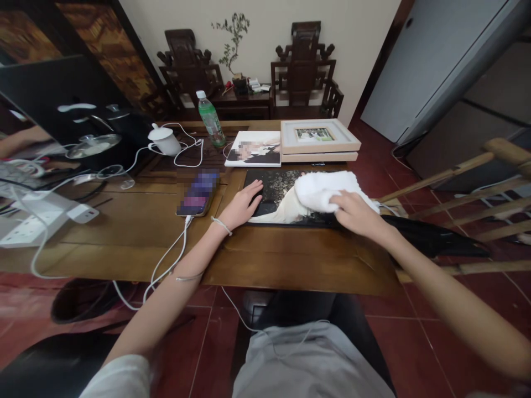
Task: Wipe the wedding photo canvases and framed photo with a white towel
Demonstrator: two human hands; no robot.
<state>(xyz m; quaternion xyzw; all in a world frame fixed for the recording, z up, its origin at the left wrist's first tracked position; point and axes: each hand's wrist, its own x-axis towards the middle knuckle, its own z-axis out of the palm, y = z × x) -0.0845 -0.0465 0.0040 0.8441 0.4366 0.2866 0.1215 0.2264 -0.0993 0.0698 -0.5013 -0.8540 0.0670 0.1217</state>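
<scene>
A dark photo panel (276, 190) with a pale gown pictured on it lies flat on the wooden table in front of me. My left hand (244, 204) rests on its left edge, fingers stretched out and holding nothing. In my right hand (350, 210) is a bunched white cloth (327, 187), gripped by its near edge. The cloth lies over the panel's right part and hides it there. Just beyond the panel are a white-edged photo print (257, 149) and a stack of light wooden picture frames (319, 141).
Left of the panel lies a phone (198, 193) with a charging cable. Farther left are a lidded white cup (165, 141), a pot (93, 148), a power strip (43, 221) and loose cables. A green bottle (211, 119) stands behind. A wooden chair (477, 188) is at the right.
</scene>
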